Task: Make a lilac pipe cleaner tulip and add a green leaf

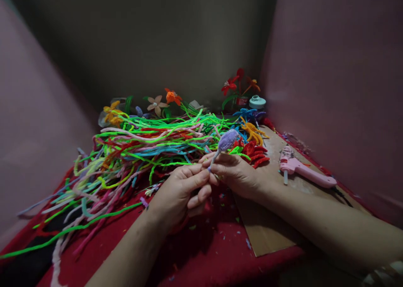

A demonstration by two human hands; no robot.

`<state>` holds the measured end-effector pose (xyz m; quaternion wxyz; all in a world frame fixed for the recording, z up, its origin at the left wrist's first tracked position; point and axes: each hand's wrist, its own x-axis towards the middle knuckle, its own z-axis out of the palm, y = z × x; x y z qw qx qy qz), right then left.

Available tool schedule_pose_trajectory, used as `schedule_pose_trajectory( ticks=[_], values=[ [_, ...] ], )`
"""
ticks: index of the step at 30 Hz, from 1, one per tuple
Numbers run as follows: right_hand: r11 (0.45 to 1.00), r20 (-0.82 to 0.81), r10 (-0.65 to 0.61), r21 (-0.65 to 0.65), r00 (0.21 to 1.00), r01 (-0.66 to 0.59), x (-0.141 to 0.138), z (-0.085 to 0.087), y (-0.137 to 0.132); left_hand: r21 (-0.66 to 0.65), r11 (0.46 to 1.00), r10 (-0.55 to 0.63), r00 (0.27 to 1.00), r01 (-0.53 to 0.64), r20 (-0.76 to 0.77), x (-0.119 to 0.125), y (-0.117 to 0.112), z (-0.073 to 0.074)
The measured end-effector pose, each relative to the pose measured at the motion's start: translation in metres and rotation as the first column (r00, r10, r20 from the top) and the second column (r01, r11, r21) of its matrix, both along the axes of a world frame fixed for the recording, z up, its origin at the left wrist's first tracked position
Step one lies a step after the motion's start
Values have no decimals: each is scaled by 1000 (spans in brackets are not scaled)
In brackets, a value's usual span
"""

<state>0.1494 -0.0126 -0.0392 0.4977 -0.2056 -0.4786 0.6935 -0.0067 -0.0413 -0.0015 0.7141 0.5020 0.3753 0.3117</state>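
Note:
A purple pipe cleaner petal (227, 140), oval with a thin pale stem, stands up between my two hands. My left hand (185, 188) pinches the lower end of the stem between thumb and forefinger. From the other side, my right hand (237, 171) has its fingers closed on the stem just below the oval. The two sets of fingertips nearly meet there, and part of the stem is hidden behind them. Behind my hands lies a large heap of loose pipe cleaners (151, 140) in green, pink, red and blue.
A pink glue gun (302, 169) lies on a cardboard sheet (267, 236) at right. Red petals (256, 152) and orange pieces (252, 131) sit near its far edge. Finished flowers (171, 97) and a light blue container (257, 102) stand at the back. Red cloth (201, 253) covers the table.

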Motion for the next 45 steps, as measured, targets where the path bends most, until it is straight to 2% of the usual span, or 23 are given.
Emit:
schedule_pose_trajectory(
  ticks=[1,2,3,5,6,7,9,11,13,14,17,20,23,27,30,32,35,38,42,45],
  values=[
    [999,-11,-8,-40,1000,7,0,0,0,122,992,43,994,-31,-100,2,0,-1],
    [997,-24,-24,-74,999,22,-1,-1,1,286,957,119,970,-55,-213,3,0,-3],
    [994,-36,-48,-100,998,44,-1,-2,1,471,881,226,919,-52,-323,4,0,-6],
    [988,-53,-92,-128,994,85,-2,-5,2,794,606,499,754,48,-426,6,0,-14],
    [986,-55,-108,-135,993,99,-2,-7,2,872,467,609,663,143,-435,6,1,-18],
    [984,-52,-121,-141,991,113,-3,-8,2,905,353,687,591,238,-423,6,1,-22],
    [983,-31,-121,-146,992,115,-3,-9,2,903,191,774,506,385,-380,4,3,-29],
    [984,-6,-109,-142,994,107,-4,-9,0,889,100,806,487,446,-335,2,5,-33],
    [988,18,-91,-128,996,93,-4,-9,-1,890,61,811,497,453,-308,-1,6,-35],
    [989,31,-85,-117,996,88,-4,-8,-1,893,58,806,507,446,-306,-2,6,-35],
    [994,55,-63,-82,997,67,-4,-8,-1,919,94,770,557,383,-311,-2,5,-33],
    [998,74,-36,-47,997,40,-4,-6,-1,952,205,712,633,227,-304,-1,3,-25],
    [999,100,-49,-17,994,51,-5,-4,-3,917,396,623,725,34,-295,1,0,-15],
    [998,138,-58,1,989,59,-4,-1,-4,732,665,496,821,-150,-282,4,-2,-6],
    [999,160,-42,36,986,37,-1,-1,-2,531,815,402,887,-233,-227,6,-3,-1],
    [999,152,-29,49,988,22,0,-1,0,389,885,343,922,-255,-177,6,-4,2],
    [1000,102,7,14,995,-8,0,-4,2,195,949,265,961,-246,-75,7,-4,6],
    [996,22,78,-34,997,-77,-1,-9,4,44,982,181,982,-184,55,5,-2,2],
    [984,-51,148,-90,988,-152,-2,-12,5,-50,995,96,979,-88,182,1,4,-6],
    [987,-52,137,-79,989,-140,-2,-11,5,-67,997,58,982,-47,178,0,5,-8]
  ],
)
